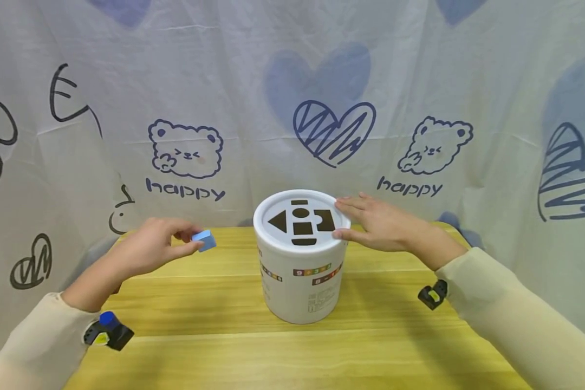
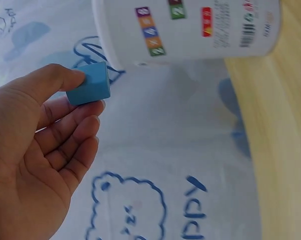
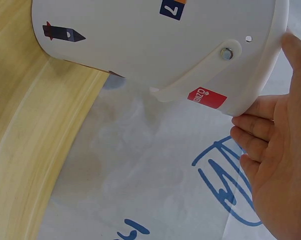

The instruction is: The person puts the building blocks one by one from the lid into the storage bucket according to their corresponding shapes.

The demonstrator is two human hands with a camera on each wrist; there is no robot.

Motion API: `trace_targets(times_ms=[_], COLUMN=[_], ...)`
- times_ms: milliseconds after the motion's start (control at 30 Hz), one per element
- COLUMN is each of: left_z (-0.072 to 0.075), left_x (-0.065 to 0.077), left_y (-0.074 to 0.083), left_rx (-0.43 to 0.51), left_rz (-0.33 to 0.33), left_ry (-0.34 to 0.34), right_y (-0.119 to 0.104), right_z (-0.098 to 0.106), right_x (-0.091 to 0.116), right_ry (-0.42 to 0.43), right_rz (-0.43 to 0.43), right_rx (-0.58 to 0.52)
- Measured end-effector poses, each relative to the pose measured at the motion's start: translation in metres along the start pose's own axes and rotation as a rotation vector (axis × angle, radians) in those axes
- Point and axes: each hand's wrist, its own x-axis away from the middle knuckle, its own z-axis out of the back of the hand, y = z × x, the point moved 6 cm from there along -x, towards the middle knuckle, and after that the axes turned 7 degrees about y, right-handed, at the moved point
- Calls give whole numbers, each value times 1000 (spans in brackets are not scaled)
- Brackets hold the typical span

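Note:
Between thumb and fingers, my left hand [image 1: 153, 246] pinches a small blue block [image 1: 204, 240] in the air, to the left of a white shape-sorter bucket [image 1: 299, 292]. Flat faces and sharp edges show on the block [image 2: 90, 85] in the left wrist view. Cut through the bucket's lid [image 1: 279, 205] are a triangle, a circle, a square and other openings. My right hand [image 1: 382, 222] rests on the lid's right rim with fingers extended. In the right wrist view the fingertips of that hand [image 3: 278, 135] touch the rim, near the strap handle [image 3: 200, 67] on the bucket's side.
The bucket stands upright on a wooden table [image 1: 200, 346] with a yellowish grain. Behind the table hangs a pale curtain [image 1: 253, 108] printed with hearts, bears and lettering. Small dark devices are strapped at the left cuff [image 1: 108, 330] and right cuff [image 1: 433, 294].

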Motion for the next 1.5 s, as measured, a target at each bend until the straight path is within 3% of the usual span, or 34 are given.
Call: trace_targets(times_ms=[133,267,400,800,1133,1300,1500], left_z=[7,10,9,-7,-15,-26,-37], left_x=[-15,-32,-51,-109,-150,-168,-184], left_y=[16,29,39,64,76,78,82], left_rx=[8,14,26,26,39,25,7], left_rz=[-47,-54,-42,-93,-93,-59,-73], left_ry=[29,31,5,-98,-134,-194,-253], right_y=[1,1,1,0,-1,-1,-1], right_z=[0,0,0,0,0,-1,0], right_x=[0,-1,0,1,1,1,1], right_ry=[0,2,-1,-3,5,5,4], right_rz=[0,0,-2,0,16,16,10], right_rx=[5,9,9,10,15,17,17])
